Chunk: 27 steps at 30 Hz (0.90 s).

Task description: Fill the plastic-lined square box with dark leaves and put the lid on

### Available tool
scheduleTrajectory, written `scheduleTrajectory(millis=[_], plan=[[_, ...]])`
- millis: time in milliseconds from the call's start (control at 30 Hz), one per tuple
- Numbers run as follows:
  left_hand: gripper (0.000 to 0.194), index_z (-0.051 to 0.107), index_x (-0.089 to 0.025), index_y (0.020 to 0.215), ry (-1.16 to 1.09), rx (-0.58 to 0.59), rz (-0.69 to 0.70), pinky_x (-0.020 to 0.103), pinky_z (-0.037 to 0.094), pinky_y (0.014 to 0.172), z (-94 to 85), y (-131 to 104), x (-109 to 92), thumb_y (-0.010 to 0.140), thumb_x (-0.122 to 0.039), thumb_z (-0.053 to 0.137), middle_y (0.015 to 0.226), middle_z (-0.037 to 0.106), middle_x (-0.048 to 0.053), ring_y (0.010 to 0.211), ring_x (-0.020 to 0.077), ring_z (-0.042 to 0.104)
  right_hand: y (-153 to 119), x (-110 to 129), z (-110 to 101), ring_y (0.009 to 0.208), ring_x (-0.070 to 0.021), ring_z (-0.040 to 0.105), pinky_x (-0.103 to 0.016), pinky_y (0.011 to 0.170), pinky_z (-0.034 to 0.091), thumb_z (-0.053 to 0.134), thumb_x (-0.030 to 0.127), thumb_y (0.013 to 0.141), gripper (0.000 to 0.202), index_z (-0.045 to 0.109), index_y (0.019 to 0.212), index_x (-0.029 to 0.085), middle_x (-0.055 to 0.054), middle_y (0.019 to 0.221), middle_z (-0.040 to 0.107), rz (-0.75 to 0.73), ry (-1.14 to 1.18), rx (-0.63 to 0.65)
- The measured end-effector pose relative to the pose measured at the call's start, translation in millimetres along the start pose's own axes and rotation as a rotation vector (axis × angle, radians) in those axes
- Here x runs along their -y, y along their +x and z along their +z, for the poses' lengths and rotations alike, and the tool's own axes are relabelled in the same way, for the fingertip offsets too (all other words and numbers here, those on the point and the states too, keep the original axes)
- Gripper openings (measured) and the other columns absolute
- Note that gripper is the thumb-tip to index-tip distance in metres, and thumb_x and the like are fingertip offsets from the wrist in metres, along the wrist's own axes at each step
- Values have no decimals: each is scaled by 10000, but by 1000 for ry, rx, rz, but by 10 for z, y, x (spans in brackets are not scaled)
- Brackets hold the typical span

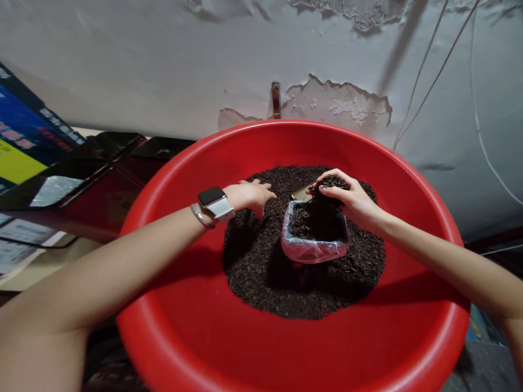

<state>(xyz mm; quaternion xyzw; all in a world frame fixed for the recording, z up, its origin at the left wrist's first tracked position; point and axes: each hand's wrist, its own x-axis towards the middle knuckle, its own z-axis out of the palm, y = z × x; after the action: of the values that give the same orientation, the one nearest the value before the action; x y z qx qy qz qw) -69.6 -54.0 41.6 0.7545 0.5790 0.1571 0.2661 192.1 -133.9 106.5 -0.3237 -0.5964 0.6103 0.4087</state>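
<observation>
Big round red plastic basin (171,305) fills the view, with a heap of dark loose tea-like leaves (261,272) at its centre. Small box lined with clear plastic film (314,247) sits in the heap, a little toward 2 o'clock from heap centre, roughly half full of the same leaves.

Right hand (351,198) at 1 o'clock of the box, fingers cupped around a clump of leaves, held right over the box's back rim, leaves spilling down into it. Left hand (249,196) at 10 o'clock of the box, palm down, fingers curled loosely on the heap, grasping nothing that shows; white smartwatch (216,202) and thin bracelet on that wrist. A small tan flat object (302,193) pokes out behind the box; can't tell what it is.

Step in hand looks like filling the box by handfuls. To do it well: keep the clump centred over the opening, let go low so leaves don't scatter over the film edge, steady the box with the free hand, and keep the liner from folding inward.

Peeling grey wall (163,65) behind, dark trays (102,158) at 9 o'clock.
</observation>
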Motion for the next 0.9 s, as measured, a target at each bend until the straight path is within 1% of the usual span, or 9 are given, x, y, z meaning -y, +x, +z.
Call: scheduleTrajectory(millis=[167,400,500,567,633,700,767,833,900], plan=[[631,701,-353,980,341,173,-41,719,140,975,-70,-93,-210,386,-196,845,1380,481,93,1307,503,244,-11,63,-10,1031,-181,606,-350,908,453,688,282,713,233,618,928,224,-19,1035,653,-64,-95,28],[739,622,-325,1186,627,219,36,636,15,1062,-77,-138,-288,485,-260,846,1467,377,98,1388,426,126,-39,121,8,1061,-188,596,-360,908,448,667,291,744,228,630,961,231,-35,1074,656,-84,-80,68],[818,521,-351,1301,673,241,-31,652,104,1052,-114,-180,-415,545,-283,827,1555,154,77,1372,469,141,-28,141,1,1034,-185,610,-364,900,451,624,316,778,230,614,991,231,-39,1088,656,-67,-92,63],[878,331,-376,1416,646,232,-39,605,234,1037,-144,-194,-507,649,-320,756,1568,52,72,1348,449,243,7,152,-47,1013,-181,615,-364,894,454,586,345,807,239,599,1015,230,-40,1087,657,-78,-140,45],[817,233,-325,1461,601,209,15,508,288,1047,-159,-186,-572,756,-378,643,1557,135,95,1338,376,314,61,160,-141,984,-188,615,-365,873,463,562,377,822,246,600,1004,216,-44,1043,664,-79,-303,30],[629,372,-239,1418,483,245,102,404,285,1067,-149,-173,-608,841,-452,504,1488,342,101,1330,297,348,118,157,-267,947,-206,608,-373,863,465,562,428,823,267,625,937,195,-55,969,671,-6,-608,67],[551,521,-213,1311,233,369,150,332,329,1031,-118,-182,-631,891,-528,355,1389,485,81,1266,245,428,162,132,-393,904,-217,605,-371,846,475,566,510,810,351,651,901,182,-73,952,669,185,-882,154],[605,548,-219,1275,-55,532,104,297,412,930,-73,-223,-659,898,-591,255,1283,579,76,1112,209,543,184,81,-489,860,-208,611,-350,784,508,520,602,809,474,653,1005,192,-84,1056,654,437,-943,258],[668,550,-194,1262,-247,651,2,280,460,822,-28,-275,-695,874,-644,245,1157,644,98,948,190,600,191,15,-545,811,-188,619,-324,681,536,448,661,819,581,586,1179,227,-80,1200,603,620,-813,349]])
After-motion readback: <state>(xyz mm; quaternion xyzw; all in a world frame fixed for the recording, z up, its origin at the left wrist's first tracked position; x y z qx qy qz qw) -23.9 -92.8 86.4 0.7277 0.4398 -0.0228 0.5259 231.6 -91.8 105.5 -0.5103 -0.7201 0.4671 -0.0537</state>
